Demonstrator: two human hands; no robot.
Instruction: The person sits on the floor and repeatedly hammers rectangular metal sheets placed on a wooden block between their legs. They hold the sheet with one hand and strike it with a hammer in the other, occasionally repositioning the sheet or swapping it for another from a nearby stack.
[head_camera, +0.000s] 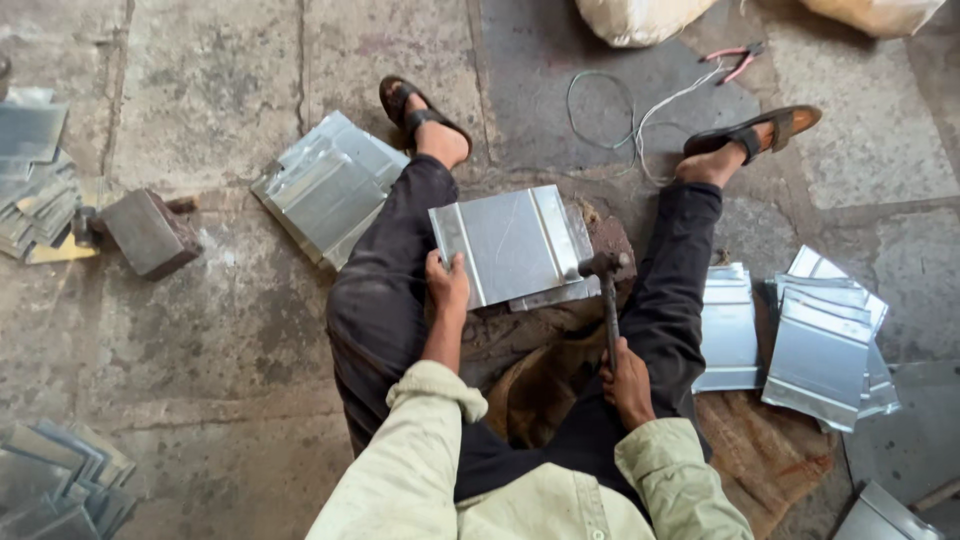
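I sit on the concrete floor (220, 330) with my legs spread. My left hand (447, 285) is closed over the near left edge of a folded sheet-metal panel (512, 243), thumb on top, pinning it flat on a dark block (608, 235) between my knees. My right hand (628, 382) is wrapped tight around the handle of a hammer (606, 300), whose head rests at the panel's lower right corner.

There are no labels or signs that I can make out. Two pale sacks (640, 18) sit at the top edge, bulging; what they hold is hidden. Near them lie red-handled pliers (735, 58) and a loop of thin wire (620, 110).

Beside my left leg lies a stack of the same bright panels (325, 185). Another stack (825, 340) lies to my right, partly on a brown burlap cloth (765, 455). More sheet pieces (35, 175) are heaped at far left, with a grey brick (148, 232) just beside them, and another pile (60, 480) sits at the lower left corner.
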